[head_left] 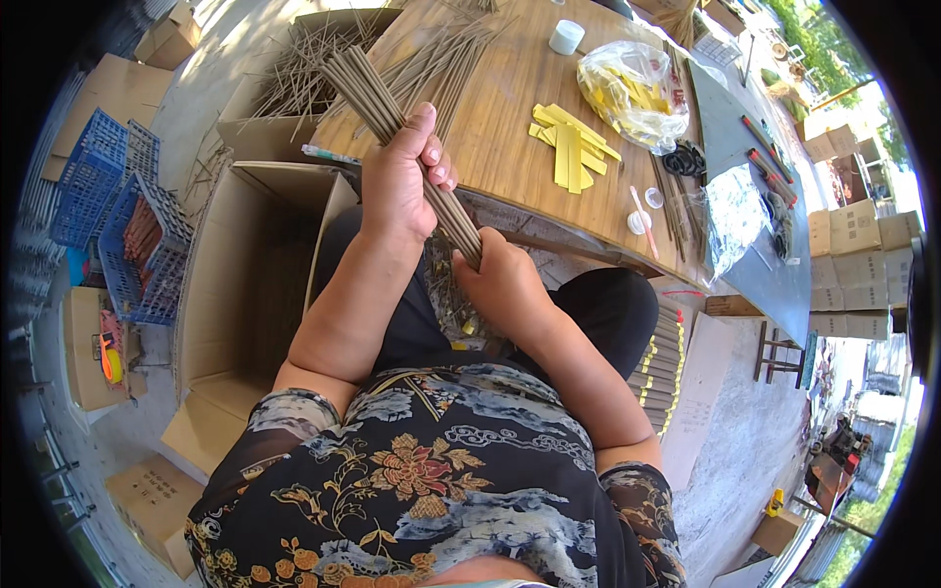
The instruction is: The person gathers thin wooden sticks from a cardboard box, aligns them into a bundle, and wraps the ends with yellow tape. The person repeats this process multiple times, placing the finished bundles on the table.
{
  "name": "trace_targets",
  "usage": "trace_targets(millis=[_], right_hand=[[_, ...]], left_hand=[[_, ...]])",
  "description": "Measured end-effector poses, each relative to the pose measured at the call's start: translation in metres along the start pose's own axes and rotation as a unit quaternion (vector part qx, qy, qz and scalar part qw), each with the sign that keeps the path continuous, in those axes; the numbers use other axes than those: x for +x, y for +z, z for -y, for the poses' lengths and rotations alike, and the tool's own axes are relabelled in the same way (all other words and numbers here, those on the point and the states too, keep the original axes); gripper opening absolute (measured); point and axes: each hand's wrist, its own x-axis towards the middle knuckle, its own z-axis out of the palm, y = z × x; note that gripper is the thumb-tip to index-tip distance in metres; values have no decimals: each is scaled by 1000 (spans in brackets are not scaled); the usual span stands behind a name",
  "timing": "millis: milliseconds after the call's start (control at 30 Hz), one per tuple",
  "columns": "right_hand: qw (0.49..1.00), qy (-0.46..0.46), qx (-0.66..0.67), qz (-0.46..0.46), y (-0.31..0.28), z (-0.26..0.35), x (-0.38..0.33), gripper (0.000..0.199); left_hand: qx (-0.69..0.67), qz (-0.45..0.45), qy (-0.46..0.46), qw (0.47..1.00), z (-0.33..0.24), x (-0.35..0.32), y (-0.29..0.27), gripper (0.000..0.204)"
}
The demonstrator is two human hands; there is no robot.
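Two hands hold thin sticks over a wooden table.

At 9 o'clock sit blue baskets and a cardboard box. The left hand and right hand squeeze the long grey stick bundle. Flat yellow strips lie at 1 o'clock.

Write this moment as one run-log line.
left hand: grips stick bundle | right hand: grips bundle's lower end | wooden table: yellow strips, plastic bag

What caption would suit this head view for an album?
Both hands, left and right, grip a bundle of thin grey sticks beside a wooden table.
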Motion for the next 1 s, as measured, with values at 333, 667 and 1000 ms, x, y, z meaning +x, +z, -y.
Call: trace_targets(millis=[333, 667, 1000], right_hand=[[995, 7, 64, 74, -2, -1, 2, 28], [980, -127, 155, 8, -13, 0, 16, 50], [993, -69, 80, 55, -3, 14, 13, 29]], left_hand=[[7, -7, 24, 1000, 7, -6, -4, 28], [-17, 28, 47, 998, -6, -3, -8, 23], [-46, 79, -4, 996, -11, -6, -12, 17]])
